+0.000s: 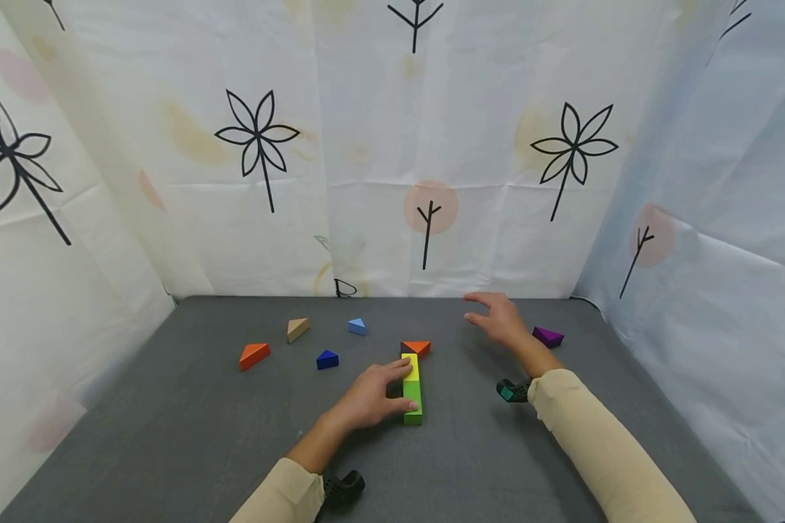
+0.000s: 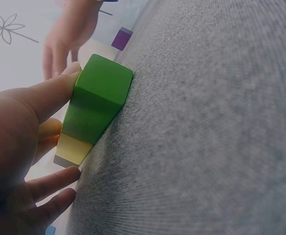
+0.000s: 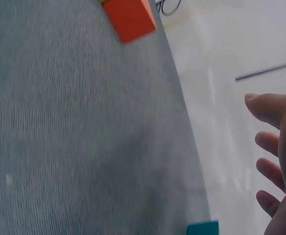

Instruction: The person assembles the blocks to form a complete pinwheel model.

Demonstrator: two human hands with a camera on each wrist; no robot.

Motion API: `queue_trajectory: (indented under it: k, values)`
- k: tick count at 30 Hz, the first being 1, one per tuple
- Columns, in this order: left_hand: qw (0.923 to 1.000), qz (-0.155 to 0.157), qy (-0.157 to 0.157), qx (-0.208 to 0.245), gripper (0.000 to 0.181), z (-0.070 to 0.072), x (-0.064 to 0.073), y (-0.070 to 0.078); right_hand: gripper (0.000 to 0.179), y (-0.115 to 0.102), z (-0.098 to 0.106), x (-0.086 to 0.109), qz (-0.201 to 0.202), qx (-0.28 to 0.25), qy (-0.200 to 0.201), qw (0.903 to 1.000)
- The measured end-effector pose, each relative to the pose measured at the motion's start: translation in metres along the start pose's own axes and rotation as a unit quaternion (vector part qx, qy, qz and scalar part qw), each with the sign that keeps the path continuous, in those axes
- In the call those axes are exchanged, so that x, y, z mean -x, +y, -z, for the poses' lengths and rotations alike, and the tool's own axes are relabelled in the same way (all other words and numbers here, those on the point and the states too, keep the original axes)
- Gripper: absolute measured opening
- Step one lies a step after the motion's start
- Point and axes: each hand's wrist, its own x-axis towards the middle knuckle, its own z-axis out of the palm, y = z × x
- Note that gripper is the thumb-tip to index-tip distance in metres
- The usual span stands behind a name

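Note:
My left hand rests on a row of blocks at the middle of the table. Its thumb touches the green block, and its index fingertip lies on the yellow block. In the left wrist view the other fingers spread loosely beyond the yellow end. An orange triangular block sits at the far end of the row, with a dark patch at its left. My right hand hovers to the right over the far part of the table, fingers apart and holding nothing. A purple triangular block lies beside the right wrist.
On the left of the grey table are an orange-red triangular block, a tan one, a light blue one and a dark blue one. Printed white cloth encloses the back and sides.

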Motion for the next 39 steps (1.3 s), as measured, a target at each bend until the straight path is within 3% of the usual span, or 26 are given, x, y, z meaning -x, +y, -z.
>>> queue_trajectory:
  k: [8,13,20,31,39]
  values:
    - [1.0,-0.005,0.001,0.0,0.068,-0.001,0.0,-0.001,0.052,0.023,0.004,0.008,-0.02,0.115,-0.021,0.9929]
    - [1.0,-0.003,0.003,0.001,0.068,0.0,0.003,-0.002,0.053,0.035,0.004,0.012,-0.047,0.147,-0.037,0.9874]
    - [1.0,-0.001,0.003,0.0,0.068,-0.001,0.002,0.0,0.048,0.051,0.01,0.017,-0.082,0.161,-0.034,0.983]
    - [1.0,-0.002,0.003,0.003,0.069,-0.001,0.0,0.0,0.04,0.062,0.018,0.019,-0.1,0.187,-0.044,0.9763]
    - [0.9999,0.01,-0.004,0.003,0.069,-0.001,0.0,0.0,0.034,0.066,0.017,0.02,-0.094,0.188,-0.041,0.9768]
